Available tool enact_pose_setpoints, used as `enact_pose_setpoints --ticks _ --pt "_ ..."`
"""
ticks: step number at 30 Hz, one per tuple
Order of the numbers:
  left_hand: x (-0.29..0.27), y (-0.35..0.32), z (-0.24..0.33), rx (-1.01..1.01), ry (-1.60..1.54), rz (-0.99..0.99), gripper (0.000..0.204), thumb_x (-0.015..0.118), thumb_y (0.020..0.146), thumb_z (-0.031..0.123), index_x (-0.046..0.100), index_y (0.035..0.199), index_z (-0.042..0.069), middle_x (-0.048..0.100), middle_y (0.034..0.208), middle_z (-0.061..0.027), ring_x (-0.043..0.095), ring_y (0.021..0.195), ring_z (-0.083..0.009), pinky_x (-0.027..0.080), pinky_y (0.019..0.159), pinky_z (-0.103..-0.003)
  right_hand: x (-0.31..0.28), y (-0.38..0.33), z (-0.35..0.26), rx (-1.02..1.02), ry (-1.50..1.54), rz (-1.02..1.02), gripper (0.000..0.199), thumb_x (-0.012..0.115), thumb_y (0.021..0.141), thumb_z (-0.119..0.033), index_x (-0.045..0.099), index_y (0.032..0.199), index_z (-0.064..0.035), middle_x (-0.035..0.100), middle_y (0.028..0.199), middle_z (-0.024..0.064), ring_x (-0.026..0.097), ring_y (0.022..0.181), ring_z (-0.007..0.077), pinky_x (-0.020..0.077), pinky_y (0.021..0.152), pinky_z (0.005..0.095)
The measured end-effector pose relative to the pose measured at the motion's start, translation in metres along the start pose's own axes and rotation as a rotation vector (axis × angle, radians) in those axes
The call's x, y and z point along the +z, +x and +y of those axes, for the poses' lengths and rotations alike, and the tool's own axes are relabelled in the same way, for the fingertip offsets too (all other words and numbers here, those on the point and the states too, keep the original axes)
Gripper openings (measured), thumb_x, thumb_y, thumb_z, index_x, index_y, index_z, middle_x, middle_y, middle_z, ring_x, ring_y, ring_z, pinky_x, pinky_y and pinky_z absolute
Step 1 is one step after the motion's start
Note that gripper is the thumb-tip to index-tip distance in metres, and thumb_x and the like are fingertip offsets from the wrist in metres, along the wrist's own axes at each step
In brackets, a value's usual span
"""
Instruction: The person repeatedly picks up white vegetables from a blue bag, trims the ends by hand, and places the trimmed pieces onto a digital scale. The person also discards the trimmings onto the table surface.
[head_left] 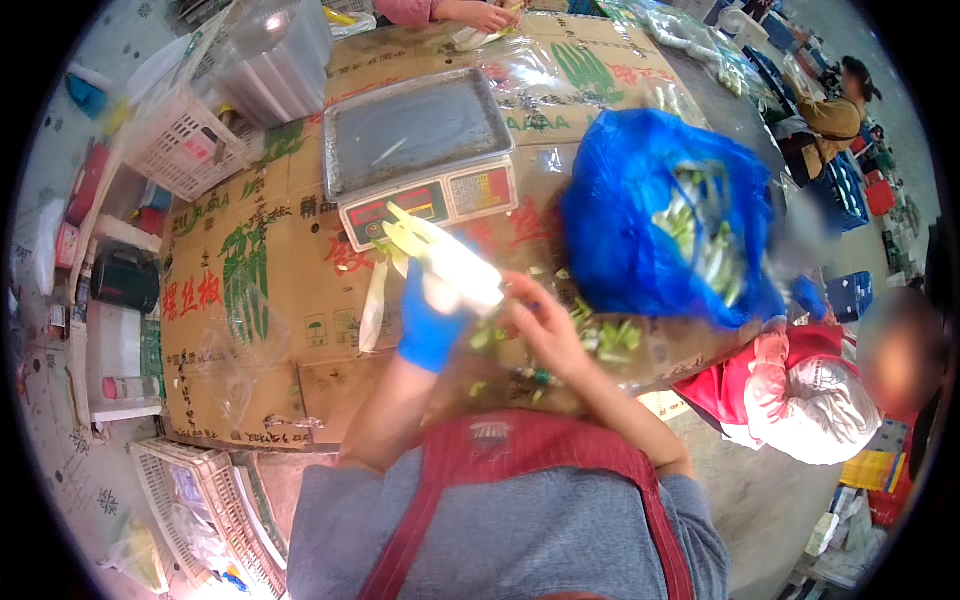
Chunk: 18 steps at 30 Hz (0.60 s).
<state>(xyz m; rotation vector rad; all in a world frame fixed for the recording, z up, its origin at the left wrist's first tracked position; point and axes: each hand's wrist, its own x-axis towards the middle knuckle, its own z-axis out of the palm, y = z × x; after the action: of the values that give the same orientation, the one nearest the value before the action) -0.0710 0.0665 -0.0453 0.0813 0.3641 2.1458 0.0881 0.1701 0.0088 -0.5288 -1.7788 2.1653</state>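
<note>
A white-stalked vegetable (465,268) with pale yellow leaf tips is held up in front of me, its stalk end washed out by glare. My left hand (428,315), in a blue glove, wraps round it from the left. Bare, my right hand (543,318) has its fingers bent against the stalk end. Beyond the leaf tips stands a scale (478,192) bearing a grey metal tray (420,135). A loose pale leaf (373,308) lies left of my glove. Green trimmings (612,340) are scattered beside my right hand.
An open blue plastic bag (615,200) of green-white vegetables sits at right on the cardboard-covered table (320,385). A person in a red apron (735,375) is close on the right. Another person's hands (485,15) work across the table. A white crate (185,150) stands at far left.
</note>
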Motion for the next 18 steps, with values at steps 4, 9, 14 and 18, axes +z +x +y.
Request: enact_pose_setpoints --ticks 4,9,14,18 --pt "0.013 -0.007 -0.004 -0.014 0.029 -0.095 0.077 0.052 0.092 0.056 0.022 0.154 0.021 0.029 0.156 -0.0153 0.032 0.141 -0.0387 0.030 0.114 -0.054 0.005 -0.010 -0.008 -0.044 -0.036 -0.003 0.047 0.059 0.096 -0.010 0.044 0.140 -0.0032 0.054 0.104 0.0005 0.058 0.085 0.0092 0.0491 0.075 0.0248" --pt "0.008 -0.016 -0.011 -0.008 0.139 -0.067 0.074 0.053 0.094 0.046 0.021 0.155 0.019 0.028 0.157 -0.0145 0.031 0.141 -0.0387 0.029 0.115 -0.055 0.007 -0.016 0.007 -0.079 0.078 0.044 0.047 0.062 0.094 -0.006 0.046 0.138 -0.0053 0.053 0.102 0.0026 0.058 0.084 0.0108 0.0512 0.073 0.0256" --pt "-0.036 -0.018 -0.022 0.086 0.696 -0.164 0.073 0.055 0.094 0.037 0.021 0.155 0.015 0.029 0.156 -0.0155 0.032 0.141 -0.0380 0.029 0.115 -0.054 0.008 -0.022 0.024 -0.019 0.139 0.101 0.056 0.061 0.092 0.000 0.037 0.141 -0.0088 0.051 0.101 0.0044 0.059 0.083 0.0143 0.0535 0.071 0.0278" --pt "-0.013 -0.016 -0.025 -0.010 0.345 -0.061 0.073 0.055 0.093 0.033 0.022 0.153 0.008 0.033 0.154 -0.0166 0.035 0.140 -0.0364 0.031 0.115 -0.052 0.009 -0.027 0.025 -0.039 0.260 0.118 0.050 0.061 0.091 0.002 0.038 0.135 -0.0078 0.052 0.103 0.0055 0.063 0.085 0.0170 0.0548 0.071 0.0291"
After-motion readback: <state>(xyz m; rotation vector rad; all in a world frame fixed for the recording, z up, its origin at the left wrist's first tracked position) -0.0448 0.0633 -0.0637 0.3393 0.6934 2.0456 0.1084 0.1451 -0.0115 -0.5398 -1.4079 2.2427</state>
